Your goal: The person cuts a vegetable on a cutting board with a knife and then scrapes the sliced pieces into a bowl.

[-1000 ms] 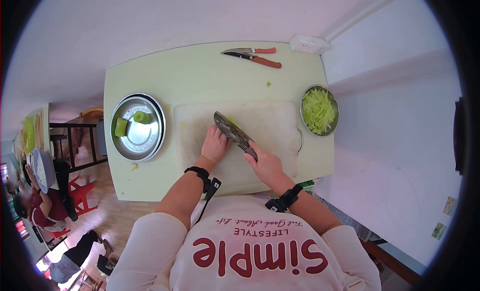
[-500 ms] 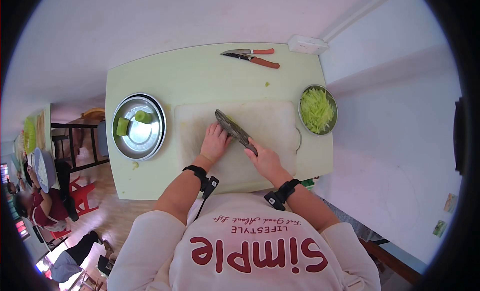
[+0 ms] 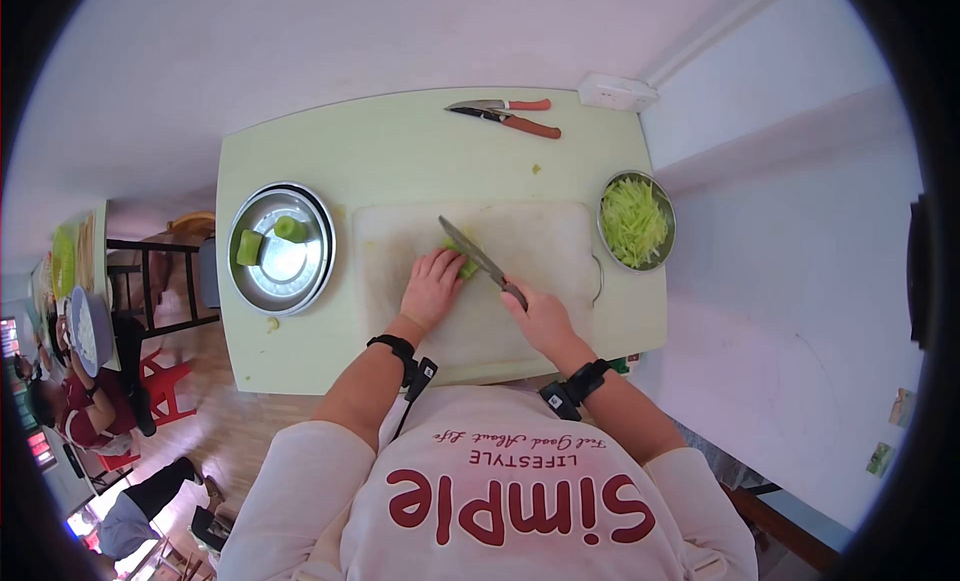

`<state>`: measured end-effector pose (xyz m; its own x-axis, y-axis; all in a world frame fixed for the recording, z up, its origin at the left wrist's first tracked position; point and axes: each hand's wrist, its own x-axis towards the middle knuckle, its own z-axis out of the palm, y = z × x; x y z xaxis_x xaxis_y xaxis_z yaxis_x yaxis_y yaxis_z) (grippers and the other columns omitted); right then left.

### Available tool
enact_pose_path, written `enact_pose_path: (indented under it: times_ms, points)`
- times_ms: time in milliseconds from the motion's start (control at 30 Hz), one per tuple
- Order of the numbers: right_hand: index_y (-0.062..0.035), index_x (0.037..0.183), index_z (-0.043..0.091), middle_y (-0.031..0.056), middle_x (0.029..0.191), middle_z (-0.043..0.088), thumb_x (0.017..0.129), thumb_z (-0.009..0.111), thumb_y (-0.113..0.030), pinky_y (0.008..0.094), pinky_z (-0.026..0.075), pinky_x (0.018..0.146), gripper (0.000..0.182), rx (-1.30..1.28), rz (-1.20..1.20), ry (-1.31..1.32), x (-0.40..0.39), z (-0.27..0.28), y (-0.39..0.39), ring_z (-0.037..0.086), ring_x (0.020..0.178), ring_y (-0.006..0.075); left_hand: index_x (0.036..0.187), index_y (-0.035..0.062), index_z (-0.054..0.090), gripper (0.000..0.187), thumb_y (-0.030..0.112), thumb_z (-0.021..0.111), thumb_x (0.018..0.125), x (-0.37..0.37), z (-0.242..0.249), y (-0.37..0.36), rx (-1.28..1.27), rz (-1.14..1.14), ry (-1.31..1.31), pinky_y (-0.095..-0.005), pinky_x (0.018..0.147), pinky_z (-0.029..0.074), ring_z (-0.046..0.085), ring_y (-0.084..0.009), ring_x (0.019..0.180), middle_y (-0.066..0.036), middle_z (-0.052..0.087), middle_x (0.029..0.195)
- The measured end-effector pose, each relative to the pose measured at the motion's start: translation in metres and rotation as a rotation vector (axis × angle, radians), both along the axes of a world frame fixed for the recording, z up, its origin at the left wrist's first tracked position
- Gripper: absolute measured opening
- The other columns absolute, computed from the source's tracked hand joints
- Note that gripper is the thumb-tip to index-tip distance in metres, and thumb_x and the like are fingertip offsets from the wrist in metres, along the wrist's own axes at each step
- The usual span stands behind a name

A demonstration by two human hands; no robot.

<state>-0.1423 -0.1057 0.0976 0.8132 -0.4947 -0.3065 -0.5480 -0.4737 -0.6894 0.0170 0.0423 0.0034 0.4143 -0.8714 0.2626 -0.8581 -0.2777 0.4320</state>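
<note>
My right hand (image 3: 541,316) is wrapped round the handle of a dark-bladed knife (image 3: 476,251), whose blade slants up and left over the white cutting board (image 3: 540,231). Beside the blade, my left hand (image 3: 432,288) presses a green vegetable piece (image 3: 468,269) onto the board, fingers together. Only part of that piece shows between the fingers and the knife. Two green chunks, one upright (image 3: 290,229) and one on its side (image 3: 249,247), lie in a metal bowl at the left. Shredded green strips (image 3: 633,223) fill a metal bowl (image 3: 672,239) at the right.
Two knives with reddish handles, one silver (image 3: 528,105) and one dark (image 3: 530,127), lie at the table's (image 3: 330,146) far edge. A white socket box (image 3: 617,91) is at the far right corner. People and a red stool (image 3: 167,388) are at the far left.
The knife has turned and shifted slightly right, and more of the green piece now shows beside my left fingers. My right hand has moved a little to the right.
</note>
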Motion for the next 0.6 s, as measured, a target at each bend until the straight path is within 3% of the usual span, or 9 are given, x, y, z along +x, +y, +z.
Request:
enact_pose_path:
  times_ms: [167,600]
  points:
    - [-0.0114,0.123,0.058,0.0164,0.077,0.067,0.09,0.055,-0.045,0.0435,0.052,0.062,0.047,-0.237,0.093,0.008,-0.007,0.007,0.012,0.066,0.068,0.0351,0.111,0.0038,0.058,0.034,0.022,0.062,0.083,0.0,-0.002,-0.001,0.044,0.027,-0.028,-0.045,0.101,0.035,0.044,-0.0306,0.12,-0.013,0.053,0.12]
    - [-0.0139,0.127,0.055,0.015,0.066,0.064,0.088,0.058,-0.046,0.0419,0.051,0.052,0.05,-0.346,0.116,0.081,-0.011,0.0,0.027,0.064,0.058,0.0324,0.103,0.0011,0.063,0.03,0.021,0.06,0.081,0.001,-0.016,0.003,0.072,-0.015,-0.023,-0.0485,0.105,0.031,0.043,-0.0349,0.118,-0.014,0.053,0.119]
